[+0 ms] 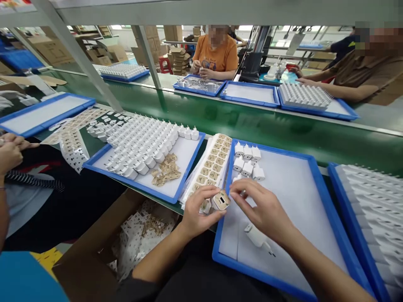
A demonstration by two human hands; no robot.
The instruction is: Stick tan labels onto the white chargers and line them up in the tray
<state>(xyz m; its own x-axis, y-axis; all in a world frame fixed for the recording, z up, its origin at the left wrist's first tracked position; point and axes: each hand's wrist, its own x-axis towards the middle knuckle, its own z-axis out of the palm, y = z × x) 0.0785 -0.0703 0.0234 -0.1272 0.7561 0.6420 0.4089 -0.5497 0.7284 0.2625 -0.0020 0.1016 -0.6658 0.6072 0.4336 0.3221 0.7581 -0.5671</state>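
Observation:
In my left hand (199, 212) is a white USB plug charger (220, 200), gripped between thumb and fingers. Its port end faces up and bears a tan sticker around the dark USB slot. Just right of it, my right hand (262, 207) has thumb and forefinger drawn together by the sticker's edge; whether they hold anything is too small to see. Beneath my right hand a loose charger (256, 237) lies on its side in a blue-rimmed tray (315, 205). Several upright chargers (247, 153) stand in that tray's far left corner. Sheets of tan stickers (212, 161) lie beside the tray.
Left, another blue tray (174, 197) holds rows of chargers (141, 142) and peeled tan pieces (166, 170). A full tray (374, 209) stands right. Below the bench edge is a carton (85, 260) with scrap sheets. Across the green belt (195, 111) people work; a co-worker's hand (11, 153) is at left.

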